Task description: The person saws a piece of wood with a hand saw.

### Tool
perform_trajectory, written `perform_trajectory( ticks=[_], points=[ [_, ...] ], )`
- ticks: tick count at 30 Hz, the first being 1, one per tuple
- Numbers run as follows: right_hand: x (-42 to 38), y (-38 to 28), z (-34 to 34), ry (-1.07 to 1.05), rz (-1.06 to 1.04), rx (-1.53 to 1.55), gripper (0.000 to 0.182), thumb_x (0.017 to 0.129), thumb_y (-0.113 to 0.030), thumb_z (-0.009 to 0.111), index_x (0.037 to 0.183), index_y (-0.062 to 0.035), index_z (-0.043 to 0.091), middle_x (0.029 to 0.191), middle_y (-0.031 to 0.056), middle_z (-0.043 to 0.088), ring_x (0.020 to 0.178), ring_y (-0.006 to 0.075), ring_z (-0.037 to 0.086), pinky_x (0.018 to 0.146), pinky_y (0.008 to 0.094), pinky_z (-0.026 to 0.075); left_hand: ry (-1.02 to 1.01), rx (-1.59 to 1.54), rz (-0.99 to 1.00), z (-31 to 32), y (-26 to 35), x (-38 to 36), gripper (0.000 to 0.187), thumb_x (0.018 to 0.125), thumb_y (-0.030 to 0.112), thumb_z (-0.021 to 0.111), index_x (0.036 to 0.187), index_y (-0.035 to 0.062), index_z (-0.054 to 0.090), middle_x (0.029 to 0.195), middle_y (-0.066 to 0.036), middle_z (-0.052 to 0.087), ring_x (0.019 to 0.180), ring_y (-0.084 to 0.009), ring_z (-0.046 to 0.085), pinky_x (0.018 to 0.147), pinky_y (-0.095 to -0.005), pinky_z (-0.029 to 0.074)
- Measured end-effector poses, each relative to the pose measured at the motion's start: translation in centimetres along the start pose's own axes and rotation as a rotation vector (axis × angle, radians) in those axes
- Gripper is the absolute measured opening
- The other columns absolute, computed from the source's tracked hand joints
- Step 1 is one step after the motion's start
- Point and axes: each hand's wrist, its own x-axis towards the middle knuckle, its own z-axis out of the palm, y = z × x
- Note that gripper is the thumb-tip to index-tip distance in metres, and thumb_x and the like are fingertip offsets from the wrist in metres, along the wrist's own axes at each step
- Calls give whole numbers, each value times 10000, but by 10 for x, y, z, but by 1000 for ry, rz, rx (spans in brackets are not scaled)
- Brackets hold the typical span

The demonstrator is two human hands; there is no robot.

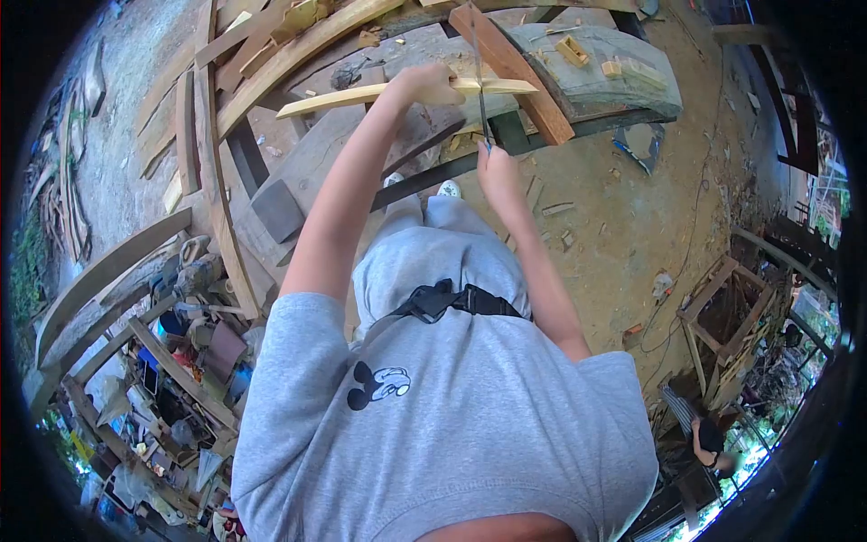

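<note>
My left hand (426,85) is closed round a pale, slightly curved wooden strip (339,99). The strip's right end lies over a reddish-brown wooden block (517,72). In my right hand (498,170) is the near end of a narrow dark saw (483,117), with a bit of blue showing by the fingers. Its blade points away from me and crosses the strip just right of my left hand. How deep the blade sits in the wood is too small to tell. Both rest over a large grey timber bench (587,68).
Small yellowish wood offcuts (573,51) lie on the bench at right. Long beams (217,163) stand at left, above a cluttered heap (172,379). A wooden frame (727,303) is on the dirt floor at right, and another person (709,443) is at lower right.
</note>
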Motion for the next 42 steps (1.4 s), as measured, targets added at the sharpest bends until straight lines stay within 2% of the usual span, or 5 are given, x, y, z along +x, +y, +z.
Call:
perform_trajectory(
  ticks=[9, 18, 31, 36, 42],
  points=[
    [8, -6, -17, -24, -16, -32, 377, 861, -278, 408, 727, 26, 586, 708, 243, 578, 700, 393, 570, 633, 468, 450, 595, 386, 148, 44, 17, -26, 428, 621, 231, 611, 948, -27, 511, 856, -169, 587, 855, -301, 570, 691, -385, 478],
    [25, -23, -23, 77, -35, -41, 398, 870, -320, 385, 745, 8, 573, 689, 226, 582, 687, 393, 570, 621, 468, 450, 215, 210, -7, 14, 21, -19, 222, 634, 187, 602, 785, 25, 614, 714, -190, 591, 682, -326, 584, 607, -403, 467],
    [3, -9, -24, 66, 8, 5, 362, 888, -297, 375, 807, 10, 548, 680, 240, 554, 683, 409, 538, 580, 472, 415, 118, 148, 2, -10, 15, -3, 243, 567, 191, 627, 705, -8, 611, 729, -188, 604, 699, -317, 599, 622, -374, 487],
    [7, -13, -32, 58, -33, -12, 375, 882, -287, 386, 770, 29, 553, 683, 248, 551, 688, 407, 542, 591, 474, 420, 107, 95, 48, -14, 9, -1, 264, 596, 239, 650, 611, -18, 591, 530, -126, 574, 507, -229, 588, 503, -331, 468],
    [25, -25, -33, 10, -35, -64, 394, 881, -277, 365, 736, 28, 567, 701, 248, 565, 692, 409, 551, 610, 482, 431, 42, 53, -33, -16, 11, 0, 214, 622, 194, 667, 553, 10, 582, 514, -70, 578, 497, -194, 581, 510, -309, 459]
  ],
)
